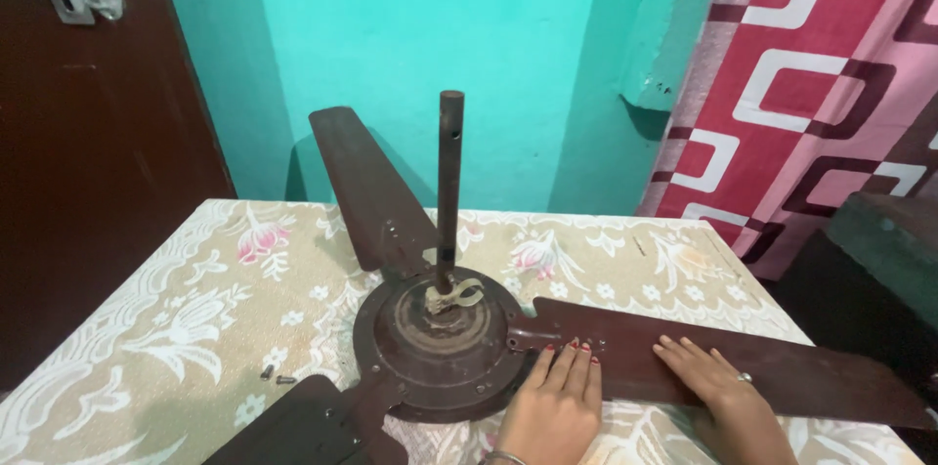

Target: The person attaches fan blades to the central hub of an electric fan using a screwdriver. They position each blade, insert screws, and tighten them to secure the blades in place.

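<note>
Two bare hands rest flat on one blade of a dark brown ceiling fan that lies on a table. The left hand (555, 404), with red-painted nails, presses palm down where the blade (723, 362) meets the round motor housing (445, 340), its fingertips just beside the small screw holes in the blade's bracket. The right hand (718, 392), wearing a ring, lies open and flat further out along the same blade. Neither hand grips anything; both are spread and pushing down, which appears to steady the blade against the table.

The fan sits in the middle of the table with its mounting rod (449, 187) standing upright from the centre of the housing. A second blade (366, 187) points away toward the far wall, and a third blade (293, 421) runs off the lower edge of the view toward the person. Two small dark screws (277, 375) lie loose on the cloth to the left of the housing, apart from the fan.

The table is covered by a cream tablecloth (195, 299) with a raised flower pattern. Behind it is a turquoise wall (420, 35), a dark wooden door (88, 152) with a metal latch on the left, and a red, pink and white patterned curtain (821, 84) on the right.
</note>
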